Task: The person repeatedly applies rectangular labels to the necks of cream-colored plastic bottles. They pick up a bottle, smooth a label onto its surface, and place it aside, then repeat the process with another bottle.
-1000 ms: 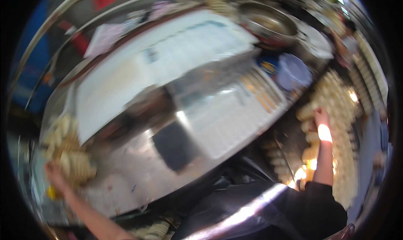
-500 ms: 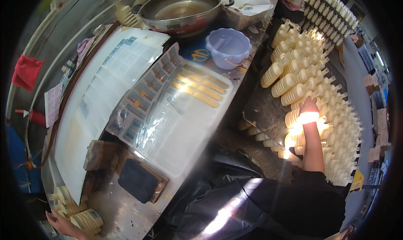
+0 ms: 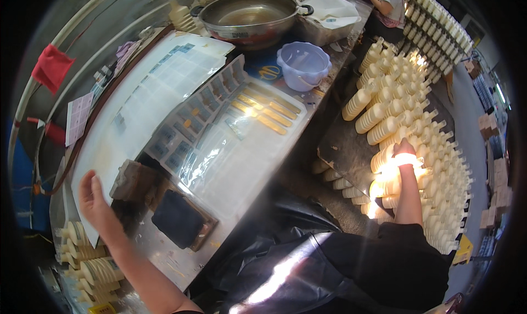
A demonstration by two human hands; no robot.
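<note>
My left hand (image 3: 97, 204) is raised over the lower left edge of a tilted white board (image 3: 104, 160), thumb and fingers apart and nothing in it. Below that hand, several cream ribbed bottles (image 3: 99, 271) lie stacked at the bench's near left corner. On my right, many similar bottles (image 3: 379, 132) lie in dense rows. My right hand (image 3: 405, 148) reaches in among them, fingers bent around the neck end of one cream bottle (image 3: 384, 156). Strong sunlight on the wrist and nearby bottles washes out detail there.
On the bench are a white tray (image 3: 230, 188) with gold strips and clear film, a dark pad on a wooden block (image 3: 178, 219), a lilac basin (image 3: 303, 67), yellow scissors (image 3: 269, 72) and a wide metal pan (image 3: 247, 17). Another person (image 3: 387, 9) is at the far right.
My left hand has risen from the bottles at the lower left to over the board's edge. My right hand stays at the bottle rows, slightly lower in the picture. The view has shifted a little.
</note>
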